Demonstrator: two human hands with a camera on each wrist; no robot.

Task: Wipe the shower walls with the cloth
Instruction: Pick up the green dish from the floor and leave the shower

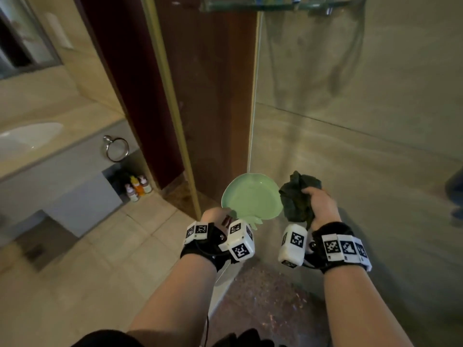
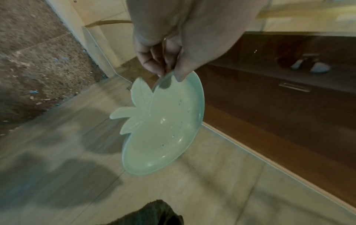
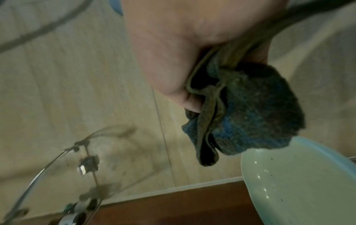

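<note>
In front of the beige shower wall (image 1: 363, 146), the person holds both hands out side by side. The left hand (image 1: 217, 216) pinches the rim of a pale green dish (image 1: 251, 199) between the thumb and the curled fingers (image 2: 152, 64). The dish is shaped like a fruit, with little leaves sticking out on one side (the left wrist view shows them best), and it tilts down away from the hand. Small dark specks dot the inside of it.

The right hand (image 1: 322, 205) is closed tight around a dark cloth (image 1: 297, 196). The cloth is scrunched into a ball and bulges out past the fingers. In the right wrist view it looks dark blue and green, with folded edges, and its lower corner hangs just over the rim of the dish. The cloth is not touching the wall.

Between the wall and the room stands a brown wood panel (image 1: 220, 96) with a gold strip (image 1: 170, 96) along its edge. Off to the left, a silver towel ring (image 1: 116, 149) hangs under the sink bench (image 1: 75, 144), and three small bottles (image 1: 138, 187) stand in a nook below. The floor (image 1: 100, 271) is made of pale tiles.
</note>
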